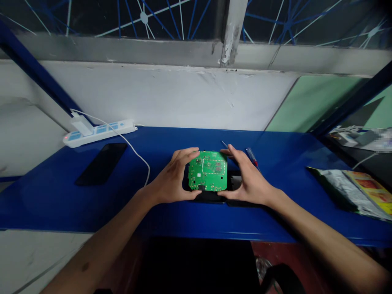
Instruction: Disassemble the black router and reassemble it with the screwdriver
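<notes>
A green circuit board [210,181] is held flat between both hands, its component side facing me. My left hand [174,177] grips its left side, thumb at the near edge and fingers at the far edge. On the other side my right hand [249,177] grips it the same way. Below the board and partly hidden by it lie black casing parts [211,197] on the blue table. Just beyond my right hand is a screwdriver [251,156] with a clear and red handle. The thin metal shaft of another tool [224,144] shows behind my right fingers.
On the blue table [165,220], a black phone [101,164] lies at left. Behind it sits a white power strip [101,131] with a charger [82,123] plugged in; its white cable [134,151] runs toward my left wrist. A foil packet [355,188] is at right.
</notes>
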A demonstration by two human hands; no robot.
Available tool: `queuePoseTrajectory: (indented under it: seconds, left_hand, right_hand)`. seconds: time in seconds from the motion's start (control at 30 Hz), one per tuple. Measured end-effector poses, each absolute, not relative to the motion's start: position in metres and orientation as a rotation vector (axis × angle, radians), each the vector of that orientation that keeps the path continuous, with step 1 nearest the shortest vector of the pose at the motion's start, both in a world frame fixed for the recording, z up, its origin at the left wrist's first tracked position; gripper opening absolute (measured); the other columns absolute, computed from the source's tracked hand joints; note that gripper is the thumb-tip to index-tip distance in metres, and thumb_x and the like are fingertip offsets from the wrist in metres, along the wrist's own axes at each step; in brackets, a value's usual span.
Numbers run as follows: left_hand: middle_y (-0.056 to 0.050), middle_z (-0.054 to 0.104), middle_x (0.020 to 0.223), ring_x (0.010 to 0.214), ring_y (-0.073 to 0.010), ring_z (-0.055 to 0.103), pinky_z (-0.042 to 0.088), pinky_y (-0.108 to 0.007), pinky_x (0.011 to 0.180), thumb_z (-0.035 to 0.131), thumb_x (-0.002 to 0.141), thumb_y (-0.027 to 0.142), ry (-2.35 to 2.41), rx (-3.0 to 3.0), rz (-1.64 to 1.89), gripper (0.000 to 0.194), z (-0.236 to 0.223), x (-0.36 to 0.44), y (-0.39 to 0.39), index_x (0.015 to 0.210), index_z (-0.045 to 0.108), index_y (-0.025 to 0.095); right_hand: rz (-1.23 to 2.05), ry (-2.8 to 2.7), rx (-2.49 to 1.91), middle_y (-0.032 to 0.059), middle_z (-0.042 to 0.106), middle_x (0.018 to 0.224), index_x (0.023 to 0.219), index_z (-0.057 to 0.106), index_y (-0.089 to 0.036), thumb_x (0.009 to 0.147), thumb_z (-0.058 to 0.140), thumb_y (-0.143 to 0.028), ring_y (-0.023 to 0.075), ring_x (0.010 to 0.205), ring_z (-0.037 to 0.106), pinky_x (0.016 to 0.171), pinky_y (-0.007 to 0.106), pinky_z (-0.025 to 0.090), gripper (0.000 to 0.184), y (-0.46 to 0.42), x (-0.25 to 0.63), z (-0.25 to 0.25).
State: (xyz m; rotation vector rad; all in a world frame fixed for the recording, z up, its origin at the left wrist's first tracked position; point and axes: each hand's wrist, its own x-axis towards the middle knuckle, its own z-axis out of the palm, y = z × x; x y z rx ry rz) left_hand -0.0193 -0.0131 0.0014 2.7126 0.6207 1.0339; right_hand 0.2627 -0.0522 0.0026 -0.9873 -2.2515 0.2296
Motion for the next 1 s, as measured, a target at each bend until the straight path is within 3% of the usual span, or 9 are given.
queuePoseTrajectory:
  seconds: [0.2, 0.37, 0.57, 0.8, 1.0]
  left_hand:
    - [-0.019, 0.039, 0.153, 0.143, -0.0487, 0.035, 0.026, -0.077, 0.116, 0.087, 0.070, 0.035, 0.604, 2.888, 0.960, 0.111, 0.009, -0.012, -0.014, 0.155, 0.016, 0.026]
    - [-0.017, 0.043, 0.151, 0.139, -0.0504, 0.040, 0.023, -0.079, 0.116, 0.091, 0.065, 0.040, 0.588, 2.880, 0.927, 0.118, 0.015, 0.006, -0.016, 0.156, 0.017, 0.029]
    - [-0.017, 0.045, 0.149, 0.134, -0.0475, 0.046, 0.030, -0.074, 0.113, 0.087, 0.069, 0.041, 0.590, 2.902, 0.916, 0.116, 0.022, 0.016, -0.017, 0.157, 0.014, 0.028]
    - [-0.019, 0.045, 0.148, 0.130, -0.0471, 0.049, 0.043, -0.070, 0.102, 0.088, 0.070, 0.041, 0.590, 2.745, 0.973, 0.112, 0.030, 0.014, -0.017, 0.156, 0.018, 0.028]
    - [-0.020, 0.030, 0.155, 0.137, -0.0467, 0.045, 0.044, -0.070, 0.110, 0.090, 0.068, 0.036, 0.462, 2.523, 1.059, 0.125, 0.025, 0.015, -0.021, 0.157, 0.002, 0.030]
  right_hand:
    - [0.161, -2.232, -0.957, 0.0188, 0.050, 0.149, 0.162, -0.001, -0.027, 0.070, 0.083, -0.053, 0.0422, 0.132, 0.052, 0.105, 0.067, 0.047, 0.128, -0.053, 0.260, 0.004]
    - [0.170, -2.223, -0.930, 0.0173, 0.052, 0.148, 0.162, -0.002, -0.029, 0.070, 0.083, -0.054, 0.0422, 0.132, 0.053, 0.106, 0.067, 0.047, 0.128, -0.055, 0.258, 0.005]
    - [0.161, -2.200, -0.901, 0.0181, 0.046, 0.153, 0.162, -0.004, -0.031, 0.073, 0.082, -0.053, 0.0424, 0.136, 0.051, 0.109, 0.067, 0.046, 0.126, -0.057, 0.259, 0.007]
    - [0.366, -2.176, -0.909, 0.0167, 0.019, 0.169, 0.158, -0.023, -0.030, 0.067, 0.085, -0.059, 0.0411, 0.153, 0.027, 0.121, 0.065, 0.034, 0.144, -0.059, 0.261, 0.005]
    - [0.411, -2.239, -0.900, 0.0195, 0.020, 0.168, 0.158, -0.024, -0.029, 0.068, 0.085, -0.059, 0.0425, 0.152, 0.028, 0.120, 0.067, 0.032, 0.145, -0.057, 0.255, 0.006]
